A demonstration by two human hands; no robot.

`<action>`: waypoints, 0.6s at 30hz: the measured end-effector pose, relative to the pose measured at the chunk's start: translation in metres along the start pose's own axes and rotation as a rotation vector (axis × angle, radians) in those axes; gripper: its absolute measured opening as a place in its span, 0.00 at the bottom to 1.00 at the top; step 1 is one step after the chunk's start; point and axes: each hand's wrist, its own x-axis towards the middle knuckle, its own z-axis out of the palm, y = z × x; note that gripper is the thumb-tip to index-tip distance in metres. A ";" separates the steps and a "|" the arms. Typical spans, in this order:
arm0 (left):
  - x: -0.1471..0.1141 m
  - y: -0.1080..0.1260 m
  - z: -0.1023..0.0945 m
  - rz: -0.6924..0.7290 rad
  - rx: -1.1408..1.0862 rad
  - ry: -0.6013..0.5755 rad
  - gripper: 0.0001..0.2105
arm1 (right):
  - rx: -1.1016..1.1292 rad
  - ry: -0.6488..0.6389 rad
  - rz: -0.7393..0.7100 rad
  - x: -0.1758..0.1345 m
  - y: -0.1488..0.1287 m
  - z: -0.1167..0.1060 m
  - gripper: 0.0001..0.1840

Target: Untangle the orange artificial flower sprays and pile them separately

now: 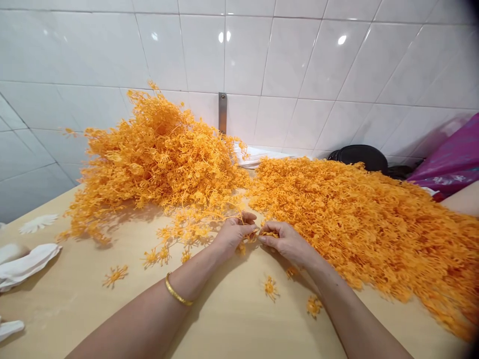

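Observation:
My left hand (pixel 236 232) is closed on a thin orange plastic flower stem (pixel 220 218), whose branches trail off to the left over the table. Close beside it, my right hand (pixel 284 241) pinches a small orange floret piece, partly hidden by the fingers. Behind my left hand rises a tall tangled heap of orange flower stems (pixel 160 159). To the right spreads a broad, lower pile of loose orange florets (pixel 359 219), which my right hand borders. Single florets lie on the table, among them one floret (pixel 270 288) below my hands and another floret (pixel 116 275) at the left.
The pale wooden table (pixel 224 319) meets a white tiled wall (pixel 247 55) with a metal bracket (pixel 222 112). White gloves (pixel 30 264) lie at the left edge. A black round object (pixel 361 157) and purple cloth (pixel 449 154) stand behind the right pile, near another person's arm (pixel 464 199).

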 end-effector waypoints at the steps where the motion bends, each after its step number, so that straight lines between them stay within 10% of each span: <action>1: 0.000 0.000 0.000 -0.007 0.029 -0.013 0.08 | 0.047 -0.025 0.019 -0.001 0.001 0.000 0.08; 6: -0.001 0.000 0.001 -0.040 0.064 -0.081 0.05 | 0.264 0.079 0.049 0.003 0.006 0.002 0.11; 11: -0.002 0.000 0.002 -0.054 0.131 -0.127 0.08 | 0.007 0.388 -0.182 0.006 0.001 0.007 0.07; 18: 0.002 0.004 -0.002 -0.040 0.232 -0.242 0.10 | 0.250 0.374 -0.177 0.009 0.005 0.014 0.10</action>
